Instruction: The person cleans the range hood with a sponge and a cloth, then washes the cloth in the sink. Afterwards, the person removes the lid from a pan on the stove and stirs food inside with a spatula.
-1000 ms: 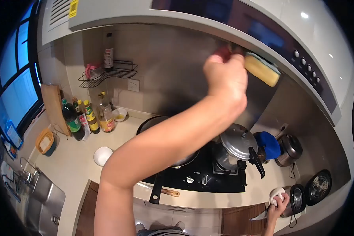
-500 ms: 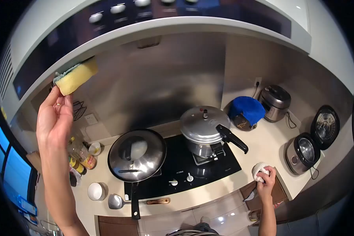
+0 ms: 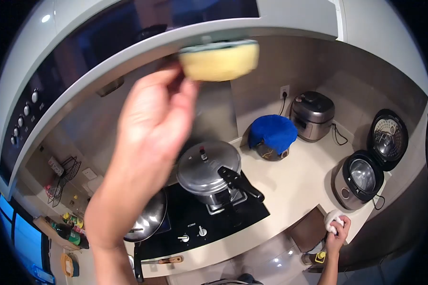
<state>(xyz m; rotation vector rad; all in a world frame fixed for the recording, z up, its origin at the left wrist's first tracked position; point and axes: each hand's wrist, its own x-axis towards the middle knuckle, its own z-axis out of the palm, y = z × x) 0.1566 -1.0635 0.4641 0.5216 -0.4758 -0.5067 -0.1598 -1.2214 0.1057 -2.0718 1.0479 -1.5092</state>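
My left hand (image 3: 152, 111), raised high, pinches a yellow sponge (image 3: 219, 61) with a dark green scouring side. That green side faces up, right at the lower edge of the range hood (image 3: 297, 21). Low on the right, my right hand (image 3: 336, 235) is closed around a bunched white cloth (image 3: 333, 219), near the front edge of the counter. My left forearm hides part of the cooktop and of the lidded pan (image 3: 152, 216).
On the black cooktop (image 3: 176, 247) stands a pressure cooker (image 3: 207, 166), its handle pointing right. Behind are a blue-covered pot (image 3: 273, 133) and a closed cooker (image 3: 313, 116). An open-lidded rice cooker (image 3: 345, 187) stands at right. A wooden-handled spatula (image 3: 170, 260) lies at the front.
My left hand has carried the sponge rightward along the hood's edge. The view has swung to the right. My right hand still grips the cloth.
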